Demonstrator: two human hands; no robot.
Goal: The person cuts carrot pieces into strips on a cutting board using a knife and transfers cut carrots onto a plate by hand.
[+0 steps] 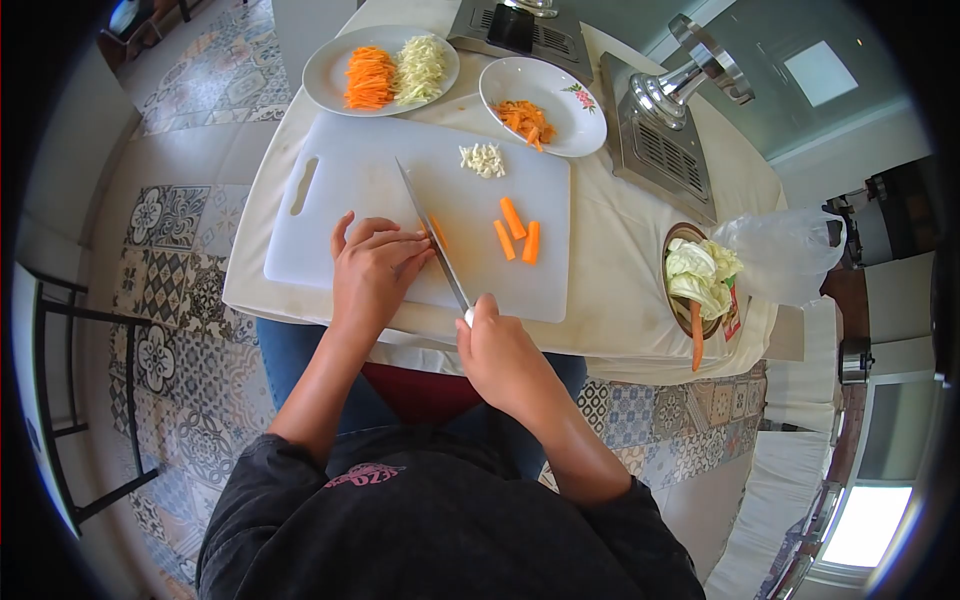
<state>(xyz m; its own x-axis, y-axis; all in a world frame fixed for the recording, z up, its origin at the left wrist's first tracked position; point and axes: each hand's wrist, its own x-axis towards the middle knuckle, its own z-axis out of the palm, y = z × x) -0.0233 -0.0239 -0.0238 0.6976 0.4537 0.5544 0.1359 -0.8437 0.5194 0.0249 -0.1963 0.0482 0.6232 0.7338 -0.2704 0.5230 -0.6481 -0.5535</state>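
My right hand [500,352] is closed round the white handle of a knife [436,238], whose blade points up and left over the white cutting board [350,180]. My left hand [375,265] rests on the board left of the blade, its fingertips together on a carrot piece mostly hidden by them. A thin carrot slice [438,231] lies right by the blade. Three carrot sticks [512,218] lie on the right part of the board. Above them is a small pile of chopped pale pieces [483,160], perhaps garlic.
Behind the board, a white plate [325,78] holds shredded carrot and shredded cabbage. A flowered bowl [570,125] holds carrot peelings. Two portable stoves [665,150] stand at the back and right. A basket [678,235] with cabbage and a carrot is beside a plastic bag [785,250].
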